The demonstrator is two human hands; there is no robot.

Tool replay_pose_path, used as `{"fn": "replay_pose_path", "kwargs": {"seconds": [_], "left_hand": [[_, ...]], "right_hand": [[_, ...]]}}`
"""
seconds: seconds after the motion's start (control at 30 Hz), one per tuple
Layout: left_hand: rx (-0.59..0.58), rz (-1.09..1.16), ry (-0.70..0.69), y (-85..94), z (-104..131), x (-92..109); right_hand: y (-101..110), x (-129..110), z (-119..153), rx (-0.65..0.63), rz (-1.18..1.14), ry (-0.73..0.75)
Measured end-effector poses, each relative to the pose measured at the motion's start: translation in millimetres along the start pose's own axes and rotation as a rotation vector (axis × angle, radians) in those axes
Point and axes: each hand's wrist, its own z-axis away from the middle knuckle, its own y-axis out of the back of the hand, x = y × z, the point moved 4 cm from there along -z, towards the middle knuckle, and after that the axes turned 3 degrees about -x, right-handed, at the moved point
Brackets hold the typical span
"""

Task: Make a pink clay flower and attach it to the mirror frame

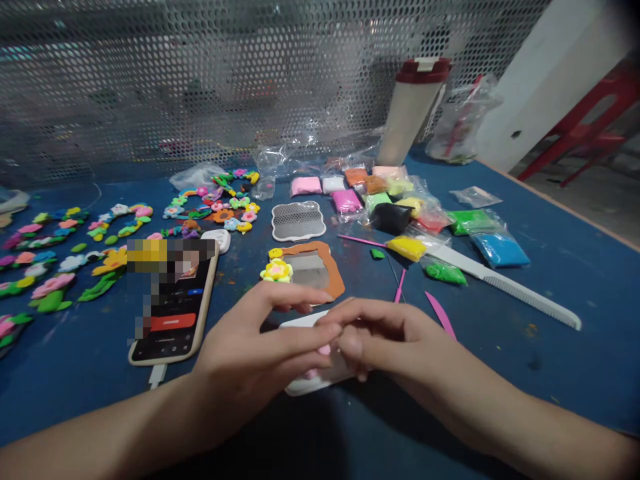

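Over a white-framed mirror point(303, 387) near the table's front, my two hands meet at the fingertips. My left hand point(265, 340) has its fingers stretched out and apart, with the thumb tip touching the right fingers. My right hand point(390, 333) is closed in a pinch; what its fingertips hold is hidden. Small bits of pink clay point(325, 349) show beneath and between the fingers. Just beyond lies a mirror with an orange-brown clay border point(333, 270) and a yellow clay flower point(277, 271) at its left corner. Behind it is a plain white-framed mirror point(299, 221).
At left lie a phone point(175, 313) on a cable and many clay-flower pieces point(53, 287). Clay packets point(393, 217), a white comb point(520, 293) and pink tools point(441, 316) are at right. A tumbler point(415, 110) stands by the perforated metal screen point(200, 87).
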Motion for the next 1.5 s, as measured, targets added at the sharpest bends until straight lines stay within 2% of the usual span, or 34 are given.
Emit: {"fn": "replay_pose_path", "kwargs": {"seconds": [0.1, 0.2, 0.3, 0.47, 0.67, 1.07, 1.37, 1.5], "left_hand": [[0.047, 0.008, -0.042, -3.0, 0, -8], [0.031, 0.007, -0.005, -10.6, -1, -15], [-0.044, 0.024, 0.056, -19.0, 1, -22], [-0.109, 0.014, 0.059, -25.3, 5, -29], [-0.188, -0.007, 0.097, -28.3, 5, -32], [-0.216, -0.109, 0.089, -27.1, 8, -32], [-0.173, -0.258, -0.013, -25.9, 9, -29], [-0.206, -0.317, -0.015, -28.9, 14, -31]], "right_hand": [[13, -9, 1, 0.136, -0.005, 0.068], [28, -16, 1, 0.232, 0.044, 0.128], [39, -20, -1, 0.276, 0.122, 0.169], [49, -21, -2, 0.314, 0.189, 0.187], [53, -19, -3, 0.334, 0.247, 0.179], [53, -16, -5, 0.301, 0.249, 0.149], [51, -15, -5, 0.295, 0.294, 0.147], [50, -16, -5, 0.279, 0.363, 0.138]]}}
